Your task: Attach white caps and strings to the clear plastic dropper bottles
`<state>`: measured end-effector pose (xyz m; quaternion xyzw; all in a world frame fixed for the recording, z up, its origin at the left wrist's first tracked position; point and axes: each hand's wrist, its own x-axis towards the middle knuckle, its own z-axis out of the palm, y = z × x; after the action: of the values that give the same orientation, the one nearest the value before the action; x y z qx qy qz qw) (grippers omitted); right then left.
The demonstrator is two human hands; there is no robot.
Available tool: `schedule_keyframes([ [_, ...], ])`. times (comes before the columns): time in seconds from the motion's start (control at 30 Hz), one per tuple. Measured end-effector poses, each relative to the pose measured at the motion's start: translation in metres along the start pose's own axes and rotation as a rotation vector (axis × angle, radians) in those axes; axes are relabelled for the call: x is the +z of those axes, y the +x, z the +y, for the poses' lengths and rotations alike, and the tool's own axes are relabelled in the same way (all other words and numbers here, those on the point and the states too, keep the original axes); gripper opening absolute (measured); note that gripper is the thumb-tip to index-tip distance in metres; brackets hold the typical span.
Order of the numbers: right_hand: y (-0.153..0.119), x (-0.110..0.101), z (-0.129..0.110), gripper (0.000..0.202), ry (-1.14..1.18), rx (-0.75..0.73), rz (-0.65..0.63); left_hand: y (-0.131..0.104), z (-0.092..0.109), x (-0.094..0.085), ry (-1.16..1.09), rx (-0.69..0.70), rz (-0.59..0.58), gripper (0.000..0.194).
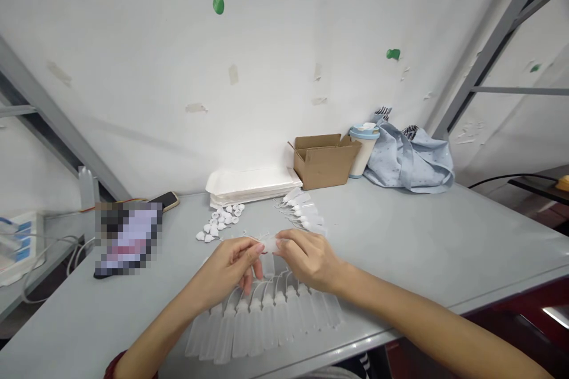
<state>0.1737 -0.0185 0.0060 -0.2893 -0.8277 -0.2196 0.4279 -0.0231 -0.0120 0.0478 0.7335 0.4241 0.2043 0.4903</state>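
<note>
My left hand (pixel 235 263) and my right hand (pixel 306 256) meet over the middle of the table, pinching a small translucent bottle (pixel 270 245) between them. Below them lies a row of several translucent bottles (pixel 262 325) with white necks and thin strings. Several small white caps (pixel 220 222) are scattered behind my left hand. Beyond my right hand, more translucent bottles (pixel 306 210) with white tops lie fanned out. The fingers partly cover the held bottle.
At the back stand a stack of white trays (pixel 253 183), an open cardboard box (pixel 326 160), a cup (pixel 363 151) and a light blue cloth bag (pixel 409 160). A phone (pixel 166 201) and a blurred purple item (pixel 131 240) lie at the left.
</note>
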Motion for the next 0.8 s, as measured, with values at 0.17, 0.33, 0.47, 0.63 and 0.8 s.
schedule_keyframes([
  [0.17,0.001,-0.004,-0.004,0.011,0.358,0.327,-0.092,0.0,-0.004,0.006,0.354,0.302,0.211,0.028],
  [0.33,0.008,-0.01,-0.002,0.016,0.6,0.547,-0.265,0.002,-0.007,0.004,0.332,0.321,0.219,0.022],
  [0.47,0.004,-0.006,-0.001,0.015,0.456,0.378,-0.18,0.0,-0.002,-0.002,0.13,0.111,0.078,0.034],
  [0.63,0.001,-0.005,-0.002,0.019,0.361,0.236,-0.136,-0.002,0.002,0.001,0.06,0.094,0.076,0.039],
  [0.8,0.015,-0.018,-0.002,0.03,0.592,0.399,-0.273,-0.002,-0.003,0.009,0.225,0.24,0.202,0.029],
])
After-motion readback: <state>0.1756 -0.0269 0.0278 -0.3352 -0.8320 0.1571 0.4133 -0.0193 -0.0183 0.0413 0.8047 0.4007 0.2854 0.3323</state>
